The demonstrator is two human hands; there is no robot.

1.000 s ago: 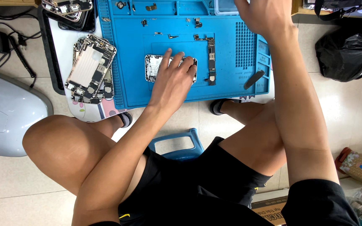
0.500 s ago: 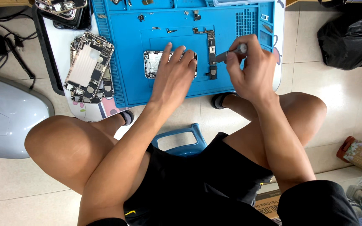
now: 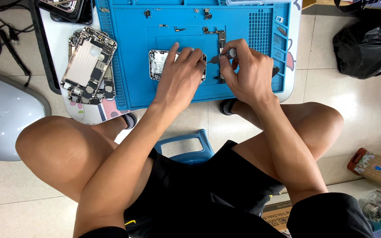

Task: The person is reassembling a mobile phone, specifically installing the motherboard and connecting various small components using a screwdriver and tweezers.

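Observation:
An opened phone housing [image 3: 158, 64] lies on the blue repair mat [image 3: 133, 53]. My left hand [image 3: 179, 77] lies flat on it with fingers spread, pressing it down and covering most of it. My right hand [image 3: 245, 72] pinches a small grey tool [image 3: 220, 56] whose tip points left at the housing's right edge. A long narrow circuit board [image 3: 221, 39] lies on the mat just behind my right hand.
A stack of stripped phone housings [image 3: 87, 66] sits on the white table [image 3: 60, 44] left of the mat. Small screws and parts [image 3: 179, 29] dot the mat's far side. A black bag [image 3: 367, 42] is at right, a blue stool [image 3: 184, 147] under me, cables [image 3: 5, 42] at left.
My right hand came down from the mat's far right corner, now holding the tool, and moved left until the tip is at the housing. My left hand stayed on the housing.

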